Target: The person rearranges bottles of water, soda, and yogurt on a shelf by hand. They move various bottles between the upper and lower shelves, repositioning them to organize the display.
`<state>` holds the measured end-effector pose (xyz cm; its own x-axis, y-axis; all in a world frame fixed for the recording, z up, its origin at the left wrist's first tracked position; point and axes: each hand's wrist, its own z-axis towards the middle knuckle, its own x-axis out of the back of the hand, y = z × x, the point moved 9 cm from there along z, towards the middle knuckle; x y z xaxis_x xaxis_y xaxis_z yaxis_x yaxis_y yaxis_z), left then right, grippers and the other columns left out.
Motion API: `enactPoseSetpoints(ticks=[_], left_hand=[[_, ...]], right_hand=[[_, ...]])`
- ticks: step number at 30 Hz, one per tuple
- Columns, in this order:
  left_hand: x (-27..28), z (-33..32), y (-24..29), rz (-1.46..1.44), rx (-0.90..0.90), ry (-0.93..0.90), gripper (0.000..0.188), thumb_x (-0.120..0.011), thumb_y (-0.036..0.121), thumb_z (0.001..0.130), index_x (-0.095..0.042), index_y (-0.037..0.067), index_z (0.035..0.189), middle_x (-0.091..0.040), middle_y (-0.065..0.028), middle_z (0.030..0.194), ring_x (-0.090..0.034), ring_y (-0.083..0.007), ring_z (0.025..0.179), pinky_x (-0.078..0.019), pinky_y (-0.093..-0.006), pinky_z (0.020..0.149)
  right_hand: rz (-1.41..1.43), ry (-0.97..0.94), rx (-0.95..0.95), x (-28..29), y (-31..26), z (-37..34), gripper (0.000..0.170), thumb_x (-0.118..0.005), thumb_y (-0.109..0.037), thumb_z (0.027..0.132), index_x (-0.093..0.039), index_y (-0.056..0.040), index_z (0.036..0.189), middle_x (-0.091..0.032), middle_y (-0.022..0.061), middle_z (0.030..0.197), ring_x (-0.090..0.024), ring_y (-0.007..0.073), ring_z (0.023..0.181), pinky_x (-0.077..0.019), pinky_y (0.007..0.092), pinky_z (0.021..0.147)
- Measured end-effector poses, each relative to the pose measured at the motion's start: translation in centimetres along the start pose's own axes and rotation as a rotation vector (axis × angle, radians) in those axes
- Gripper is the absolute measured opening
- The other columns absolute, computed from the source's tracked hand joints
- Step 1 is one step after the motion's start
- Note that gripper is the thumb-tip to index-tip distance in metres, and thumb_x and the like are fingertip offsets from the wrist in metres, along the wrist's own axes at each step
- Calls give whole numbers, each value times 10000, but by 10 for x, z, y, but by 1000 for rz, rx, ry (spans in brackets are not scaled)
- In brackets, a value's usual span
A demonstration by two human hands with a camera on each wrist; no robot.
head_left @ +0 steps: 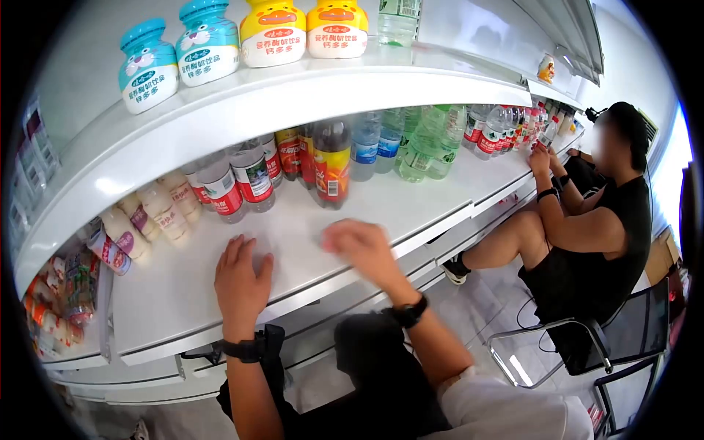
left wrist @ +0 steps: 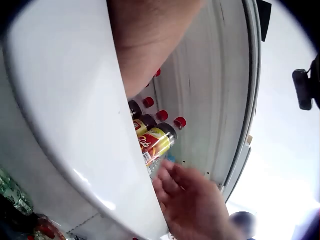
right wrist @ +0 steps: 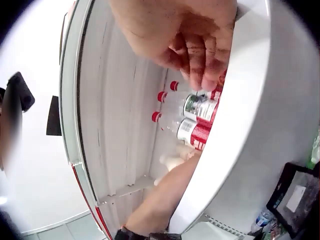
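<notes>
Left hand (head_left: 243,284) spread, right hand (head_left: 363,253) loosely curled near cylindrical plastic cola bottle (head_left: 332,167)

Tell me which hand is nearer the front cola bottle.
Right. The right hand is in front of the cola bottle, apart from it; the left hand is farther off, over the shelf to its left.

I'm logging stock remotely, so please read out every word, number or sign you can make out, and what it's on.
"营养酸奶饮品": blue jars and yellow jars.
"锌多多": blue jars.
"钙多多": yellow jars.
"哈哈": red ovals on these jars; the character before it is unclear.
"Cola": cola bottle, left wrist view.
Too small or blurred to read: labels on the red-labelled bottles, blue-labelled bottles and white bottles.
</notes>
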<state>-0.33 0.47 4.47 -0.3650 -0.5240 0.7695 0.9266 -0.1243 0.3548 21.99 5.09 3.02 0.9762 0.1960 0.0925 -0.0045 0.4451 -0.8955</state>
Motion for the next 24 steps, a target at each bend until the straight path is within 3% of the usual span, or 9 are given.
enactPoseSetpoints(ticks=[2, 4, 6, 8, 10, 14, 18, 20, 24], left_hand=[[-1, 0, 1, 4, -16, 8, 389, -631, 283, 883, -636, 37, 1185, -565, -138, 1342, -535, -340, 1222, -426, -404, 1027], [-1, -1, 0, 15, -24, 17, 391, -632, 284, 884, -633, 39, 1188, -567, -136, 1339, -535, -339, 1221, -426, -403, 1027], [-1, 0, 3, 43, -36, 12, 377, -618, 271, 894, -629, 40, 1191, -571, -134, 1332, -539, -338, 1216, -429, -403, 1024], [-1, 0, 3, 27, -25, 18, 347, -618, 245, 889, -632, 34, 1165, -577, -142, 1312, -534, -340, 1216, -425, -421, 1023], [-1, 0, 3, 16, -10, 28, 318, -618, 219, 885, -635, 29, 1139, -583, -151, 1292, -530, -342, 1217, -420, -439, 1023], [-2, 3, 0, -14, 12, 12, 299, -601, 193, 892, -629, 29, 1140, -584, -157, 1272, -536, -348, 1193, -423, -445, 1009], [2, 2, 12, 55, -65, 40, 284, -584, 151, 890, -616, 39, 1149, -575, -140, 1254, -539, -336, 1173, -412, -439, 998], [4, 2, 14, 87, -58, 42, 300, -590, 150, 883, -604, 47, 1164, -562, -140, 1256, -532, -331, 1176, -405, -442, 995], [3, 1, 16, 101, -79, 9, 341, -602, 162, 875, -569, 62, 1199, -530, -138, 1278, -511, -321, 1191, -389, -442, 997]], right_hand=[[-61, 251, -177, 76, 3, -12, 250, -467, -91, 934, -682, 14, 1008, -662, 59, 779, -619, 116, 696, -510, 247, 689], [-180, 559, -88, 179, 13, -11, 299, -476, -204, 970, -696, -1, 981, -618, 38, 659, -561, 97, 589, -436, 250, 554], [-395, 722, -27, 266, 4, 3, 289, -520, -212, 943, -693, 18, 964, -615, 55, 654, -575, 114, 585, -447, 268, 569], [-506, 820, -5, 348, 21, 26, 282, -570, -219, 914, -680, 30, 988, -661, 116, 710, -642, 178, 652, -489, 307, 621], [-975, 974, 91, 403, 19, 46, 319, -647, -253, 862, -670, 25, 1019, -698, 184, 826, -688, 283, 792, -519, 379, 720], [-1195, 1058, -187, 500, 37, 89, 468, -745, -313, 772, -646, 25, 1081, -698, 231, 994, -653, 374, 1006, -485, 428, 886], [-969, 776, 315, 510, 41, 123, 628, -770, -451, 737, -626, 39, 1102, -667, 277, 1098, -635, 384, 1060, -480, 442, 914], [-1104, 845, -376, 560, 88, 127, 685, -796, -481, 703, -623, 33, 1121, -660, 266, 1130, -638, 384, 1068, -492, 462, 896], [-1126, 922, -281, 566, 90, 130, 775, -811, -508, 669, -602, 116, 1077, -651, 305, 1101, -622, 441, 1069, -488, 472, 932]])
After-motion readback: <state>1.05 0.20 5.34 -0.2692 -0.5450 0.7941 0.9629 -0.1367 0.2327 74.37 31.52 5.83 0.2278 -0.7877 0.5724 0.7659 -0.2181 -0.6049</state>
